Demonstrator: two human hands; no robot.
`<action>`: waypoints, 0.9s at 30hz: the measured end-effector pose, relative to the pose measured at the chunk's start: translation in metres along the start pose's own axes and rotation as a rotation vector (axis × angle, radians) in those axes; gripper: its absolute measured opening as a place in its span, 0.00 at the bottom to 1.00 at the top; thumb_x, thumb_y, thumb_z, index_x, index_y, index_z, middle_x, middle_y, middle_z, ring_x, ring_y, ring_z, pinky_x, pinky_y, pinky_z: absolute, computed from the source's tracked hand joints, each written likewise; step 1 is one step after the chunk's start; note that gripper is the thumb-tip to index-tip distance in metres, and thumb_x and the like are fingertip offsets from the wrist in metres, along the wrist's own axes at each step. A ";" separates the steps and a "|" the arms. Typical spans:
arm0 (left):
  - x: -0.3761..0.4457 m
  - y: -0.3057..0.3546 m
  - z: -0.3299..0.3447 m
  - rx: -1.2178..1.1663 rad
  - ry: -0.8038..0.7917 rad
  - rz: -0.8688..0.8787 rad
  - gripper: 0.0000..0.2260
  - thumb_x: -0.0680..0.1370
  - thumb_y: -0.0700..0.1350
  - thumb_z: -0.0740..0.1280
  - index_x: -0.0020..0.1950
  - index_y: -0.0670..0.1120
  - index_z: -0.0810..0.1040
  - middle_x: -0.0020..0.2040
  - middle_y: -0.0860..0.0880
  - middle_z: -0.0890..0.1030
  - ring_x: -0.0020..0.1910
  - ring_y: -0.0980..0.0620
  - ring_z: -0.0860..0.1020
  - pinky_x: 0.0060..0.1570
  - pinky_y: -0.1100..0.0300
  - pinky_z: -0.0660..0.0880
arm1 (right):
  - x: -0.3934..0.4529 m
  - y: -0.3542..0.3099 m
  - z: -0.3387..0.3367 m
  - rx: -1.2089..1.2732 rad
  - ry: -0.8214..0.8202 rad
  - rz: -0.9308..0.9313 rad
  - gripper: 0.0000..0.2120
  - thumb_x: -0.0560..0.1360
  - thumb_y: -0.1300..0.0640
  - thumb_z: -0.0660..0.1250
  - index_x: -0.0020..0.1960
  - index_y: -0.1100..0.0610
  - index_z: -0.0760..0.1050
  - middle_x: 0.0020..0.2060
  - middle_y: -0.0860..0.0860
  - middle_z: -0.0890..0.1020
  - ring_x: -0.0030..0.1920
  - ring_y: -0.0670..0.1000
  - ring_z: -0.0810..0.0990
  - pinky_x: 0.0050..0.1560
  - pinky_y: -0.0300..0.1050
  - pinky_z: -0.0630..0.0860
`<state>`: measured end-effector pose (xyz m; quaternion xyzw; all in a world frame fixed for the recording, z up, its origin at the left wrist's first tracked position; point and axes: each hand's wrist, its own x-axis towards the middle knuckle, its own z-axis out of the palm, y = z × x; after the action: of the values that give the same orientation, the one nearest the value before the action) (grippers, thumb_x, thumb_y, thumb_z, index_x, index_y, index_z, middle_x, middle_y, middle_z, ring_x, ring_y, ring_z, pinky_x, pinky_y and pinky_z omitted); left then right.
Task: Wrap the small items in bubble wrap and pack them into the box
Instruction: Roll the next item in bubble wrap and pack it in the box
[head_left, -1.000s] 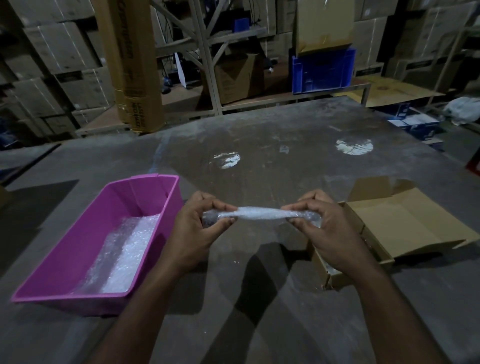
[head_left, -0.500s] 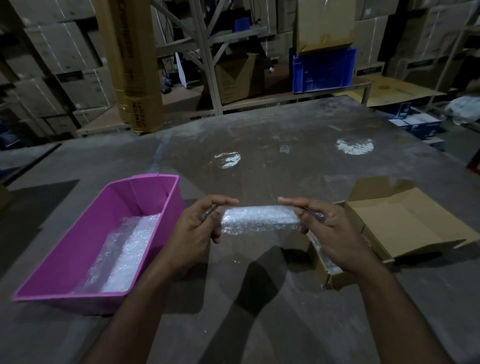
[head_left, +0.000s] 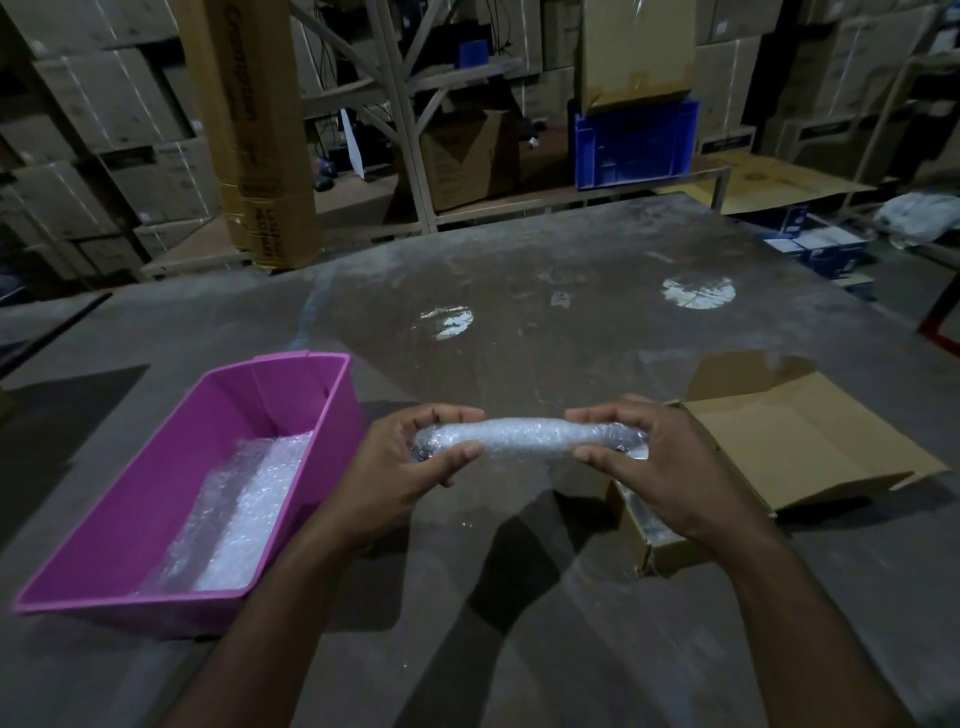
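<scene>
Holding a bubble-wrapped roll (head_left: 524, 439) level above the grey table (head_left: 519, 322), the left hand (head_left: 400, 467) and right hand (head_left: 660, 467) each curl fingers and thumb round one end. At nine o'clock from the roll sits a pink bin (head_left: 171, 467) with bubble wrap (head_left: 234, 509) inside, and at three o'clock an open cardboard box (head_left: 779, 447), partly behind the right hand. Print on the tall carton (head_left: 260, 130) at eleven o'clock is too dim to read; bare tabletop stretches toward twelve o'clock.
</scene>
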<state>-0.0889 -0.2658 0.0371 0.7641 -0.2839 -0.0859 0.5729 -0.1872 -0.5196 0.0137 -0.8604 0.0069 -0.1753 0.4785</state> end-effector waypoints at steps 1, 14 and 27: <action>0.001 -0.001 -0.001 0.013 -0.029 0.002 0.13 0.74 0.43 0.75 0.58 0.47 0.84 0.48 0.51 0.86 0.38 0.56 0.79 0.39 0.61 0.79 | 0.000 0.002 -0.002 -0.042 0.004 0.001 0.14 0.73 0.52 0.75 0.57 0.42 0.82 0.50 0.40 0.82 0.53 0.37 0.79 0.52 0.34 0.74; 0.046 -0.018 0.031 0.311 -0.061 0.171 0.17 0.74 0.65 0.70 0.43 0.51 0.83 0.44 0.51 0.76 0.41 0.48 0.78 0.43 0.41 0.78 | 0.002 0.026 -0.042 -0.275 0.143 -0.035 0.09 0.79 0.48 0.67 0.55 0.49 0.82 0.47 0.41 0.81 0.53 0.46 0.78 0.51 0.47 0.74; 0.073 -0.012 0.066 0.470 -0.110 0.275 0.06 0.75 0.52 0.76 0.45 0.53 0.82 0.42 0.55 0.82 0.40 0.61 0.79 0.41 0.60 0.75 | 0.007 0.030 -0.072 -0.150 0.238 0.080 0.06 0.79 0.54 0.69 0.48 0.42 0.79 0.47 0.34 0.81 0.51 0.31 0.77 0.49 0.31 0.70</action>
<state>-0.0549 -0.3572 0.0189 0.8246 -0.4277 0.0194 0.3699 -0.1978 -0.5956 0.0259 -0.8660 0.1112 -0.2557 0.4151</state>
